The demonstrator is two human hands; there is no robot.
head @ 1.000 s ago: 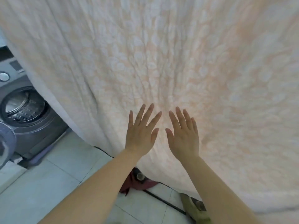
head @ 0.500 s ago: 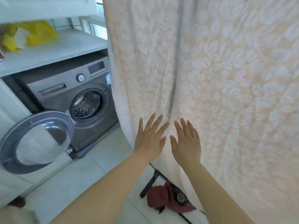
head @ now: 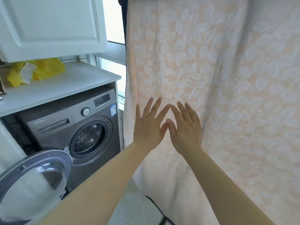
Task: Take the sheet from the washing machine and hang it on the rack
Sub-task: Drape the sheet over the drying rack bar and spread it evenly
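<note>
laundry nook, open washing machine (head: 78,132), hung sheet (head: 211,78)

Setting: home laundry corner, likely a balcony or utility nook.
Appliance: grey front-loading washing machine (head: 78,127) at left, round door (head: 32,181) swung open, drum bare.
Fittings: white countertop (head: 68,85) built over the machine; white panelled cabinet (head: 53,25) above it.
Clutter: yellow plastic bag (head: 42,70) on the countertop.
Light: window (head: 112,65) far behind the counter, daylight coming through.
Drying: peach leaf-patterned sheet (head: 227,78) hanging at right.
Floor: pale tiles (head: 136,207), near.
</note>
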